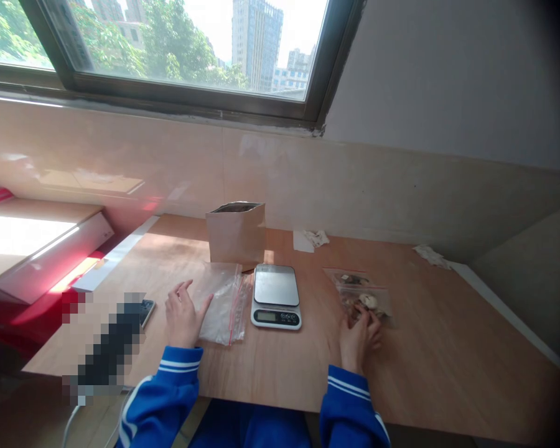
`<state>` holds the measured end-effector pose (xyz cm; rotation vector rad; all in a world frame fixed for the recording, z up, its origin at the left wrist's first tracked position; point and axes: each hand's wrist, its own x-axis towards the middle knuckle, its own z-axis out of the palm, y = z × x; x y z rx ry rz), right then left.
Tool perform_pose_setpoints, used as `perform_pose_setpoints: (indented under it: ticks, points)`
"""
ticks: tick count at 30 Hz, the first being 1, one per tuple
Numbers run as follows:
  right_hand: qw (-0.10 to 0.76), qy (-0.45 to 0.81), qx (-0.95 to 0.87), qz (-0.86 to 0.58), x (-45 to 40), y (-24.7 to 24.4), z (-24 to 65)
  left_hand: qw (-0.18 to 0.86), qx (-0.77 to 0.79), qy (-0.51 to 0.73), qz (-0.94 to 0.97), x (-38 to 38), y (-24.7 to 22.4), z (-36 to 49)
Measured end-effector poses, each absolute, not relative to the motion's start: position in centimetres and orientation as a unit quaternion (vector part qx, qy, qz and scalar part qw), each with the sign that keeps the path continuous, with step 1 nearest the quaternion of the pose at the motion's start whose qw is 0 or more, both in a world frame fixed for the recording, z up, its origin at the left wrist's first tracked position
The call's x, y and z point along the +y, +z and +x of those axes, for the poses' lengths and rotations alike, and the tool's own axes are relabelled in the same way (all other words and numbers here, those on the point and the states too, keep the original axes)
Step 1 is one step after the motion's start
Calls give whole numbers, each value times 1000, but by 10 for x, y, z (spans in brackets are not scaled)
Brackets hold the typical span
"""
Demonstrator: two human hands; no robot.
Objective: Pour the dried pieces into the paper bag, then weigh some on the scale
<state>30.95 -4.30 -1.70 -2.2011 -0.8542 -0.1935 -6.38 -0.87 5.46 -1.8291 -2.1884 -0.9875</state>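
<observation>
The left hand (183,317) rests with fingers apart beside a clear bag (221,305); the right hand (358,341), fingers together, seemingly pinches a filled bag (364,302) at one o'clock, with the scale (276,297) between them, within both hands' reach.

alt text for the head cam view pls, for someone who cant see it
At a light wooden table, a person in blue, white-striped sleeves rests the left hand against a clear plastic zip bag with a red seal and the right hand on a clear plastic bag of brown pieces. Between them sits a white digital kitchen scale, with an upright brown paper bag behind it.
</observation>
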Motion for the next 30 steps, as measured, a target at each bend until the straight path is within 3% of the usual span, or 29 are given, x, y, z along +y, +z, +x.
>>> perform_pose_setpoints:
  ticks: [4,8,15,23,27,30]
  points:
    - [383,-83,-339,-855,-45,-18,311,69,-661,-310,-680,-14,58,-48]
    - [412,-103,-324,-846,-50,-11,304,-40,-557,-247,-792,-8,41,-25]
    - [497,-84,-326,-800,-64,40,293,-151,-590,-239,-756,2,7,-24]
    - [676,149,-266,-671,-69,101,263,-216,-530,-318,-755,9,32,-33]
    - [694,313,-261,-594,-66,115,228,-231,-502,-387,-738,-2,74,-25]
    - [680,411,-265,-546,-62,119,201,-327,-467,-393,-721,-24,105,-10]
